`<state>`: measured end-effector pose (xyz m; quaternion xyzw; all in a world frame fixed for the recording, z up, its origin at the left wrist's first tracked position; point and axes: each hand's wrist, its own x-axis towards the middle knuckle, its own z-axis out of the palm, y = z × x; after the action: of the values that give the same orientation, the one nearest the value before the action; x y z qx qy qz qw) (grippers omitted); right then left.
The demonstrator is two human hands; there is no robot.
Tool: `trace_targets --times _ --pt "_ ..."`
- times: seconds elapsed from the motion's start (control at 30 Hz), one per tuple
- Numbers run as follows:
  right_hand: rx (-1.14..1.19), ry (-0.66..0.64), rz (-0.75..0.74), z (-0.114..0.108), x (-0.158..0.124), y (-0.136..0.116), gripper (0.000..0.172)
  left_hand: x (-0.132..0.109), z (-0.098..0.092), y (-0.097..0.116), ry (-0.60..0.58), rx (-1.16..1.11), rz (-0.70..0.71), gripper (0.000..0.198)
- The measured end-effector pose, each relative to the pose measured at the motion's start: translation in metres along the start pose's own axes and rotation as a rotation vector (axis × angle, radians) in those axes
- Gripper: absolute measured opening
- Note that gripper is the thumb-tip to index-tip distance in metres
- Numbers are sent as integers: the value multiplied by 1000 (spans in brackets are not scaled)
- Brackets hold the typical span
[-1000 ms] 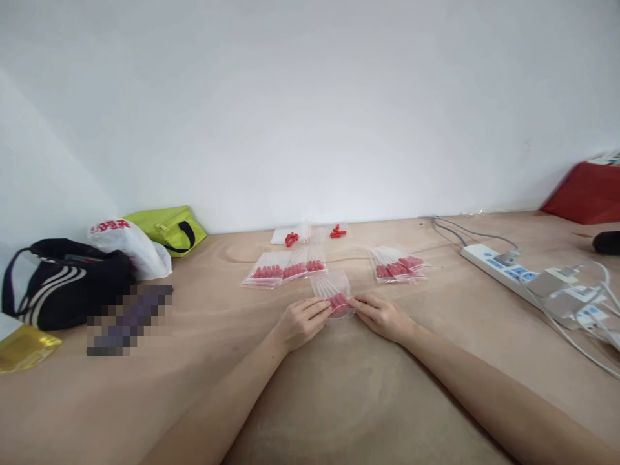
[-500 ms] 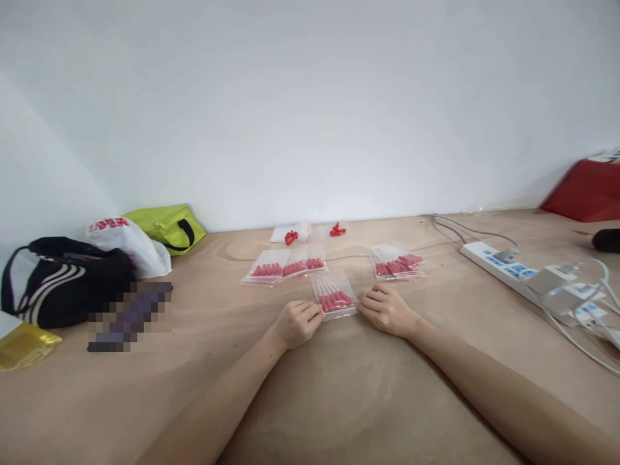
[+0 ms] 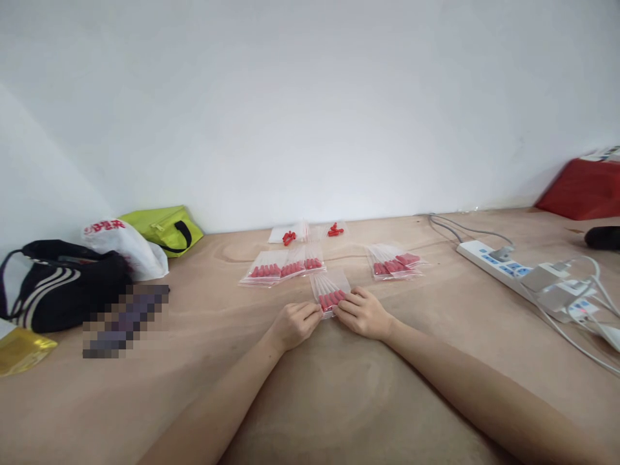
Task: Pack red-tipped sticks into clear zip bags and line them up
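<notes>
Bag (image 3: pixel 336 282) of red pieces (image 3: pixel 332 299), pinched along its near edge by closely curled left hand (image 3: pixel 296 325) at one corner and similarly curled right hand (image 3: pixel 363 314) opposite.

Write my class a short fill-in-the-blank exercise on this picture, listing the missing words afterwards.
1. The left hand and right hand touch one clear bag, whose brightly coloured contents are ____.
2. The power strip lies toward the picture's ____ side.
3. The dark bag bears stripes coloured ____.
4. The lime-green bag has a handle coloured ____.

Missing words: red; right; white; black.
</notes>
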<state>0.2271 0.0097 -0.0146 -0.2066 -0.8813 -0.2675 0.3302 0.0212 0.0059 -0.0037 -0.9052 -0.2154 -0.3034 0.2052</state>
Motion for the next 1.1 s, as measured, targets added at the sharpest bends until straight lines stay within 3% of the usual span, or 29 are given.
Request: trace_targets --times 0.43,0.57,0.77,0.93,1.1 --pt "-23 44 -166 4 15 -5 25 -1 -2 -1 35 -2 58 18" --pt "-24 79 -134 2 12 -4 19 -3 -3 -2 71 18 112 16" --pt "-69 95 -110 0 10 -3 19 -1 -7 -1 131 -50 17 14" --pt "-65 109 -100 3 10 -3 17 2 -7 -1 131 -74 40 12" --pt "-40 92 -1 -4 -6 10 11 -1 -9 -6 166 -106 13 12"
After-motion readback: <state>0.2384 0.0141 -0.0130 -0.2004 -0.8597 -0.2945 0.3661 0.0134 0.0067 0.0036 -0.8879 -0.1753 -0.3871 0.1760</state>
